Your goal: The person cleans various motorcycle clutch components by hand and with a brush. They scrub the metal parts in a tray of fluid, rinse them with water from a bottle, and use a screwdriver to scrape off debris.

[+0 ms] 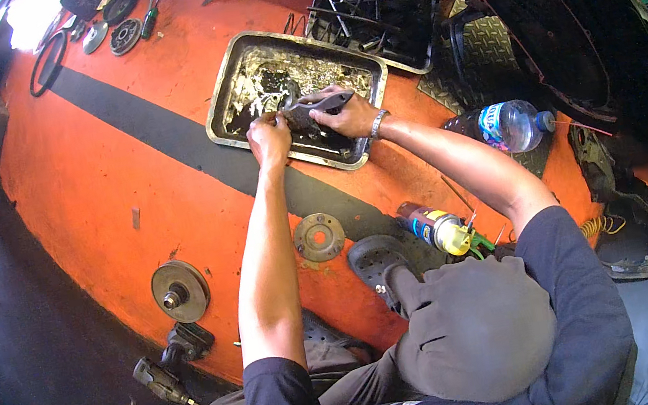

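Observation:
A metal tray [217, 105] lies on the orange floor in front of me, wet inside with dark, shiny liquid. Over it, my right hand [351, 117] grips the dark handle of a brush [332, 102], whose head points left toward my other hand. My left hand [270, 138] is closed at the tray's near left side, fingertips pinching a dark, dirty part [300, 119]. The part's exact kind cannot be made out, as the fingers and brush cover some of it. A metal bracelet circles my right wrist.
A black crate of rods [373, 4] stands behind the tray. To the right are a large plastic bottle [514, 126] and a yellow-capped bottle [438, 228]. Near my feet lie a round plate [318, 237], a pulley-like disc [180, 291] and a power tool [164, 382].

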Demonstrator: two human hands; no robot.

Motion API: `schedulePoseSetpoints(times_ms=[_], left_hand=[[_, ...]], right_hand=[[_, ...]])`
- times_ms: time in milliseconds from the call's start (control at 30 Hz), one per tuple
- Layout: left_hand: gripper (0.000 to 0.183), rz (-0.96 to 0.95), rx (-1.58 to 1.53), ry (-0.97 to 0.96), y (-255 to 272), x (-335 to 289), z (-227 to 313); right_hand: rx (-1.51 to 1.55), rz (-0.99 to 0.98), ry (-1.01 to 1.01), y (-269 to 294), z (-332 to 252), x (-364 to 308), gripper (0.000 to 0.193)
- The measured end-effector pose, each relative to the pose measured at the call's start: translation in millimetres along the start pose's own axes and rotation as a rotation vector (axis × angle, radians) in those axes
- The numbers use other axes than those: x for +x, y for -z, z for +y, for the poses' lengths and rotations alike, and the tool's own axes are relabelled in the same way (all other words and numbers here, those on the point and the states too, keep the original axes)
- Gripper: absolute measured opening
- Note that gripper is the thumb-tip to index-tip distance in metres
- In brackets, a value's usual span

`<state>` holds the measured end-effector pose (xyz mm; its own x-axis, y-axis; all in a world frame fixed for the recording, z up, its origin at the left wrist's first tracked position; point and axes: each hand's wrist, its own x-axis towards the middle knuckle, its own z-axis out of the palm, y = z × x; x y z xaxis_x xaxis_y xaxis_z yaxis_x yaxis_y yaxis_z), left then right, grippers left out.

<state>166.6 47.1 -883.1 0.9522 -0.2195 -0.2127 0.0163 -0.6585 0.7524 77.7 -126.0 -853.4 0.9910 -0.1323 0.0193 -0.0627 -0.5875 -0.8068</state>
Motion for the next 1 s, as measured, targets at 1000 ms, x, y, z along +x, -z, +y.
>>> schedulePoseSetpoints(times_ms=[1000], left_hand=[[0.067,0.011,0.432,-0.204,11,-2,-18]], right_hand=[[-0.33,0.008,-0.156,33,-4,8,0.035]])
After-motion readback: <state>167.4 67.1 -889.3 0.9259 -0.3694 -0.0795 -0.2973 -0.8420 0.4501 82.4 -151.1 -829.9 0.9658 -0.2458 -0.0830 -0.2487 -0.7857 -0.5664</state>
